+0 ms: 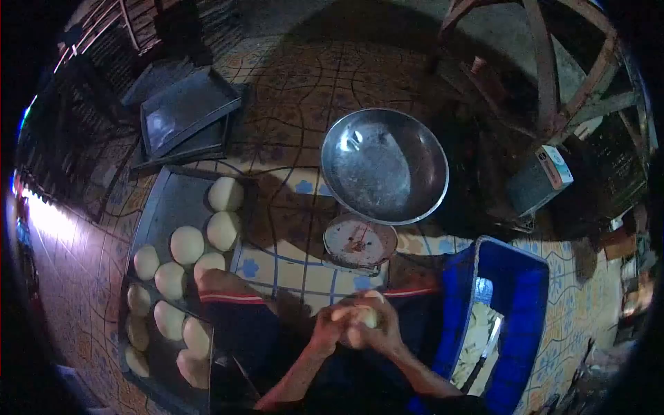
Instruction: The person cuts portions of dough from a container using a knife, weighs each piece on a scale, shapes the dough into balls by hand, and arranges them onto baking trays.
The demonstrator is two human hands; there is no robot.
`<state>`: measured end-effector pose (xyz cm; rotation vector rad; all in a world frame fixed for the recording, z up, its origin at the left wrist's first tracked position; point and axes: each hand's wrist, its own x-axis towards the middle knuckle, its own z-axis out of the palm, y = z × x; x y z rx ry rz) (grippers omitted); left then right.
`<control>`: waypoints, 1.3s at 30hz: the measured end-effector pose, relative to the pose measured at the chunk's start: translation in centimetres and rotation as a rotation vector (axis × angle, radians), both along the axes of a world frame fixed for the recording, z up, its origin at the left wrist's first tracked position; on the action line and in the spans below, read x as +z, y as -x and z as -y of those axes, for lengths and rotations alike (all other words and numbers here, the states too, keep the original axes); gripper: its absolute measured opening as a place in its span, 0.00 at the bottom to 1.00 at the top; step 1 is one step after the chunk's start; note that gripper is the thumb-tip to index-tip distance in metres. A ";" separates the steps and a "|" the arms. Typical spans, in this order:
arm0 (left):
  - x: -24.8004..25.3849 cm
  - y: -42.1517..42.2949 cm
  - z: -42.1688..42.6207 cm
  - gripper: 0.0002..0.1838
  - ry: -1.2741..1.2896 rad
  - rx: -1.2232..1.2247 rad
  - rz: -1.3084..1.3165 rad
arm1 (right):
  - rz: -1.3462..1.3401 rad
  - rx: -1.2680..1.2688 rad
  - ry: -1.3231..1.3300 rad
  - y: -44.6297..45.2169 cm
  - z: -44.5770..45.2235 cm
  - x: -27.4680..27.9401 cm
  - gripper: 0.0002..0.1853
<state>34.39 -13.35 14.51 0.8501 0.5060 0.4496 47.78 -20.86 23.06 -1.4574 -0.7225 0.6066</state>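
Observation:
My left hand (330, 330) and my right hand (384, 328) are closed together around a pale ball of dough (369, 317) above my lap. The fingers cover much of it. On my left, a metal tray (181, 185) holds several round dough balls (187, 245), some in shadow. To my right stands a blue plastic crate (513, 277) with pale dough (479, 332) inside. A knife (492, 340) with a bright blade and dark handle lies on that dough.
In front of me, a wide metal bowl (384, 173) sits by a round-dialed scale (360, 242). Empty-looking trays (187, 114) are stacked at the back left. A metal tin (543, 181) and a wooden frame (546, 69) stand at the right, on patterned floor tiles (290, 90).

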 end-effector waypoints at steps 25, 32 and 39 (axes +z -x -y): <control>-0.7 1.5 -1.5 0.32 0.257 0.013 0.126 | -0.143 0.183 0.112 1.6 -1.5 1.0 0.14; 6.1 2.5 -6.0 0.62 0.145 -0.095 0.440 | -0.184 0.244 0.417 1.7 -2.0 4.2 0.08; 7.4 3.7 -3.6 0.45 -0.606 -0.212 0.066 | 0.607 0.562 0.044 3.7 -6.0 5.7 0.37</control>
